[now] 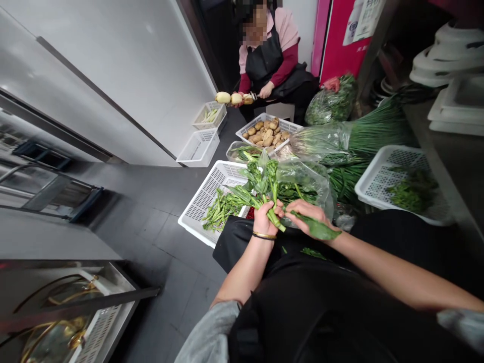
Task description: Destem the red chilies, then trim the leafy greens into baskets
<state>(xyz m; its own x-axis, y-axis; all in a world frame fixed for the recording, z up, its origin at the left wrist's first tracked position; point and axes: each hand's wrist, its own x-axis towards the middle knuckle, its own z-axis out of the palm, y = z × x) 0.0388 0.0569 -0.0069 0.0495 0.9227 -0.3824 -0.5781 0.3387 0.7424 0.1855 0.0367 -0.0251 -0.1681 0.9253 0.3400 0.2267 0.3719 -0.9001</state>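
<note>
My left hand (263, 220) is closed around a small bunch of leafy green stalks (273, 187) with bud heads like broccolini; their cut ends poke out below the fist. Close beside it, my right hand (307, 214) has its fingers curled in and grips a broad green leaf (319, 230), which hangs over the palm. Just ahead of my left hand stands a white perforated basket (196, 206) with trimmed green stems (223, 209) piled inside. An open clear plastic bag (321, 184) of greens lies beyond my right hand. Leaf scraps (313, 253) rest on my black apron.
A co-worker (266, 55) sits ahead, holding peeled white radishes (230, 98). Nearby are a basket of potatoes (267, 135), a white basket (202, 146), bundled green onions (378, 126) and a basket with greens (363, 189). A metal-framed cart (124, 297) stands at lower left.
</note>
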